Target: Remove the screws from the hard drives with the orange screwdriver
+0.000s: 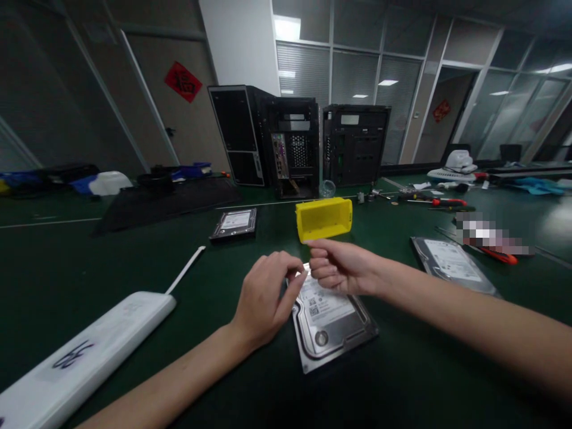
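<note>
A silver hard drive [333, 328] with a white label lies flat on the green tabletop in front of me, its far end partly covered by my hands. At its far left corner is my left hand [268, 295], fingers curled and thumb brought up close to the index finger. Over the drive's far edge, my right hand [342, 268] is closed, with thumb and index finger pressed together. Whatever either hand pinches, if anything, is hidden or too small to make out. Just beyond the right hand sits a yellow plastic bin [324, 220] tipped with its opening toward me.
Other hard drives lie at the left [235, 224] and right [453, 265]. A long white case [89, 351] occupies the left front. Computer towers [239, 134] stand at the back near a small clear cup [328, 189]. Screwdrivers [449, 202] and tools lie to the right.
</note>
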Demonstrator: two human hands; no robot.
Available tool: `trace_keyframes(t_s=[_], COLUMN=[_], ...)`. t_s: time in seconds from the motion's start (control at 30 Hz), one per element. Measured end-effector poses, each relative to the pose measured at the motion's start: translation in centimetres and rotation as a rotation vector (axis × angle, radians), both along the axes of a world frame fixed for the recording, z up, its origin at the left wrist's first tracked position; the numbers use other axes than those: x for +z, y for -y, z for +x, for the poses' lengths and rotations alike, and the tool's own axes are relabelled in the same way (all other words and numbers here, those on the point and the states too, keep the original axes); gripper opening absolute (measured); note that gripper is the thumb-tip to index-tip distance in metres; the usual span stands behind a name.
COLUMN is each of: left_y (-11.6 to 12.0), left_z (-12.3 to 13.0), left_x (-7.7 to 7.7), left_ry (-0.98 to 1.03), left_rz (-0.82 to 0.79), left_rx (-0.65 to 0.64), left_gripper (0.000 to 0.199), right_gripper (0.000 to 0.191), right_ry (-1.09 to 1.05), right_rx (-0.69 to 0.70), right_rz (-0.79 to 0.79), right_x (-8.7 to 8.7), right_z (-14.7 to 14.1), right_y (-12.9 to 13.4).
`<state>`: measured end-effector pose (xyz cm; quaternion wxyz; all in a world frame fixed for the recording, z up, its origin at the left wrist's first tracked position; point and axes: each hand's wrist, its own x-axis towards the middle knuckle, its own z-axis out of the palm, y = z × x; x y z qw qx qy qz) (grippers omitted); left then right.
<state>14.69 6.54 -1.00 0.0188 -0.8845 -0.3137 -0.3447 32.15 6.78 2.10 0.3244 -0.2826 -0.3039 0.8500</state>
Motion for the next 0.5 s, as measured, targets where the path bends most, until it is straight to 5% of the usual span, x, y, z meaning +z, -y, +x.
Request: trace_keyframes(t_s=[0.3,0.5], left_y=[1.1,-0.1], left_z=[1.2,1.0], left_x=[1.5,0.6], left_ry=[0.014,0.077], left_rz=[-0.129,-0.257], left_rx=[0.03,0.075], left_gripper=[0.014,0.027], right_gripper=[0.035,0.036], right_ry=[-0.041,0.141], right_rx=[0.012,-0.042], right_rz=[-0.169,-0.047], right_x=[-0.9,-0.6], right_z=[-2.7,-1.0], right_y=[2.4,-0.1])
